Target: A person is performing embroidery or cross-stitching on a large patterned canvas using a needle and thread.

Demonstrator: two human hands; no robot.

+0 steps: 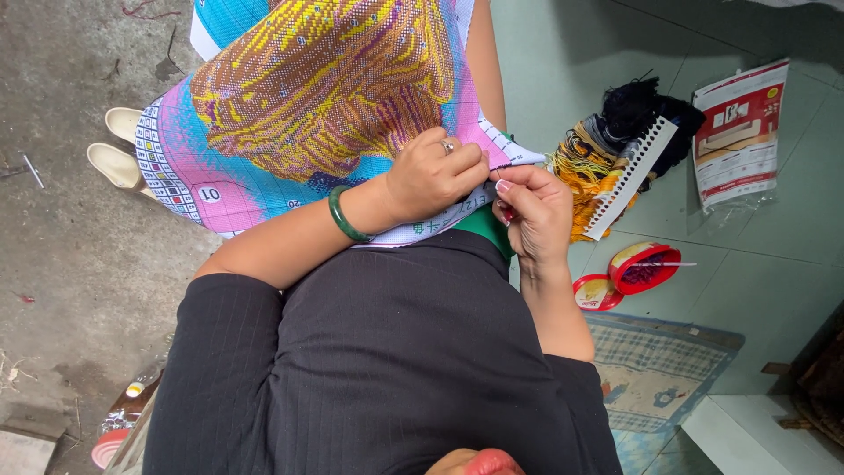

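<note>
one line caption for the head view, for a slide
Both hands, left and right, pinch the edge of a colourful cross-stitch cloth, thread bundle nearby.

- A flat plastic package (738, 132) lies on the pale green floor at about two o'clock. It is rectangular, mostly white with red bands, a small picture panel and a yellow dot, and its clear wrapper crinkles at the lower end.
- A small round red tin (644, 266) sits at about three o'clock, open, with dark contents.
- Its round red lid (597, 292), with a pale centre, lies just beside it.
</note>
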